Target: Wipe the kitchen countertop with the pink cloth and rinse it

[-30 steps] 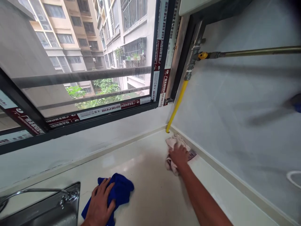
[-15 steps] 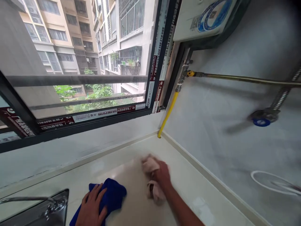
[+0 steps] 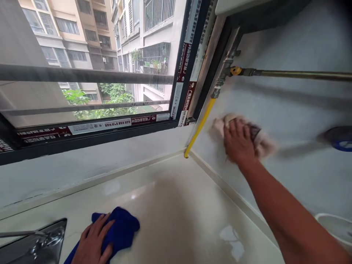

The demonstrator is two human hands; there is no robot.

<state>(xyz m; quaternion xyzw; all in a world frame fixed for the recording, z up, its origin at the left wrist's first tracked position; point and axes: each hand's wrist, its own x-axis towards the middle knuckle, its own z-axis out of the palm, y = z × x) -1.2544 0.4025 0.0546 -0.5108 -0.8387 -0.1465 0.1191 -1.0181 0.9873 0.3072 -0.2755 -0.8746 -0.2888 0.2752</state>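
On the pale countertop lies a crumpled blue cloth. My left hand rests over its left part, palm down, with the fingers spread across the fabric and the thumb apart. My right hand reaches up to the grey wall at the right and presses a pinkish-beige rag against it. The rag bunches out on both sides of the fingers and is blurred at its edges.
A yellow pipe rises from the counter corner to a valve with a yellow handle. A metal sink is at lower left. The dark window frame runs above the counter. A blue-ringed valve and a white cable loop are at right.
My right hand has lifted the rag from the countertop up and right onto the wall. My left hand stays on the blue cloth. The view has shifted somewhat.
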